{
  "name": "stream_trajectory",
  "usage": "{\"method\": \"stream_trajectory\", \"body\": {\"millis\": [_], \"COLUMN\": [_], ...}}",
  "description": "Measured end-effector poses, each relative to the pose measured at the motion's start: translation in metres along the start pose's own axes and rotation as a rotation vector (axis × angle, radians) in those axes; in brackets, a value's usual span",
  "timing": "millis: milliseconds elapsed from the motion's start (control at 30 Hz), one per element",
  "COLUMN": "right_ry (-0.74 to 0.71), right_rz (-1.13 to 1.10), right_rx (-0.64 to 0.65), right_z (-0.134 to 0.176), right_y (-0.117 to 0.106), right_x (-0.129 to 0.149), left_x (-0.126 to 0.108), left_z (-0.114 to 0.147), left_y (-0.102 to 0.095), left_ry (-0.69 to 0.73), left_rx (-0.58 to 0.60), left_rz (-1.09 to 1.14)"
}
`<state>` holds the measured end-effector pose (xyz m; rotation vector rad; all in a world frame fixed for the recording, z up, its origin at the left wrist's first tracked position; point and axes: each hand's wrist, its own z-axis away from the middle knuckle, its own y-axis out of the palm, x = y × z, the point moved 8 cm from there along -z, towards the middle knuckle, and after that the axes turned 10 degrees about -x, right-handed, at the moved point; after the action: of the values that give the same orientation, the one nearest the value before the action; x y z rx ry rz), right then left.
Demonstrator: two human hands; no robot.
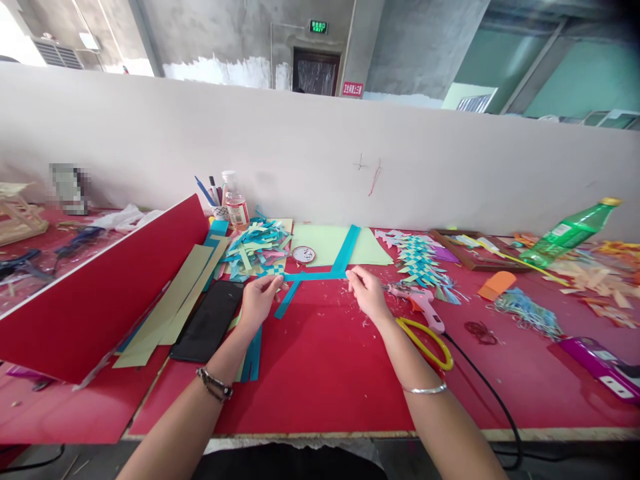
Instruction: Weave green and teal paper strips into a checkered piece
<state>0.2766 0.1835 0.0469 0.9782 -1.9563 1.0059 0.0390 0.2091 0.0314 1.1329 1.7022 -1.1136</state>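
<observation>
Between my two hands a blue paper strip (317, 275) stretches sideways, pulled nearly straight. My left hand (261, 299) is closed in a pinch at its left end. At the other end the fingers of my right hand (369, 293) pinch it too. A wider blue strip (346, 250) slants away behind it over pale green paper sheets (320, 241). Another short blue strip (289, 299) lies just right of my left hand. Beside my right hand rests a pink glue gun (425, 305), with yellow-handled scissors (425, 343) near my right forearm.
A heap of cut paper strips (255, 243) lies at the back left, near a bottle (235, 200). Woven paper pieces (417, 260) lie back right. A black pouch (207, 320) and a red divider board (115, 293) stand left. A green bottle (565, 237) leans at right.
</observation>
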Motion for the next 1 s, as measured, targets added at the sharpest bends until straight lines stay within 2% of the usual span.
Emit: {"method": "stream_trajectory", "body": {"millis": [400, 533, 633, 700, 733, 833, 900, 1000], "right_ry": [-0.079, -0.088, -0.105, -0.132, -0.152, -0.211, -0.243, -0.251], "right_rz": [0.035, -0.015, -0.064, -0.118, -0.142, -0.154, -0.147, -0.16], "right_rx": [0.021, 0.106, 0.259, 0.414, 0.475, 0.555, 0.549, 0.467], "right_z": [-0.001, -0.002, 0.004, 0.012, 0.016, 0.021, 0.017, 0.004], "right_y": [0.006, 0.013, 0.022, 0.032, 0.036, 0.047, 0.053, 0.063], "right_x": [0.007, 0.019, 0.041, 0.061, 0.072, 0.1, 0.109, 0.107], "left_x": [-0.012, -0.017, -0.034, -0.051, -0.058, -0.075, -0.079, -0.072], "left_z": [-0.008, -0.015, -0.012, -0.001, 0.007, 0.032, 0.041, 0.038], "left_y": [-0.009, -0.023, -0.032, -0.028, -0.022, -0.001, 0.008, 0.008], "left_ry": [0.027, 0.076, 0.163, 0.218, 0.213, 0.14, 0.102, 0.022], "left_rx": [0.028, 0.061, 0.098, 0.194, 0.282, 0.506, 0.537, 0.453], "left_rz": [-0.012, -0.087, -0.141, -0.133, -0.106, 0.02, 0.05, 0.096]}}
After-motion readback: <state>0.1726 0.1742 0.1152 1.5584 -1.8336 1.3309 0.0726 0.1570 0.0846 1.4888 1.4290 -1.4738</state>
